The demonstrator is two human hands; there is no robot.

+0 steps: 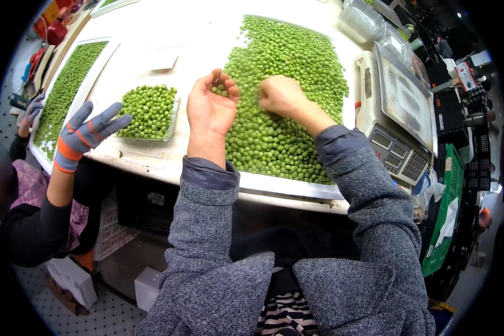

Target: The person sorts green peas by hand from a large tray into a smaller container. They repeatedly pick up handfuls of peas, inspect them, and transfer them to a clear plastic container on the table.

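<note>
My left hand (213, 101) is turned palm up with its fingers curled around several green peas (220, 90). To its right, my right hand (282, 95) reaches down onto a wide spread of shelled peas (294, 54) in a white tray (290, 185); its fingertips are hidden, so I cannot tell what they hold. A clear plastic box (168, 136) heaped with peas stands to the left of my left hand.
A digital scale (403, 147) stands right of the tray, with stacked clear plastic boxes (361, 21) behind it. At left, a co-worker's gloved hand (84, 134) is raised between the box and another white pea tray (77, 103). A green crate (449, 210) is at far right.
</note>
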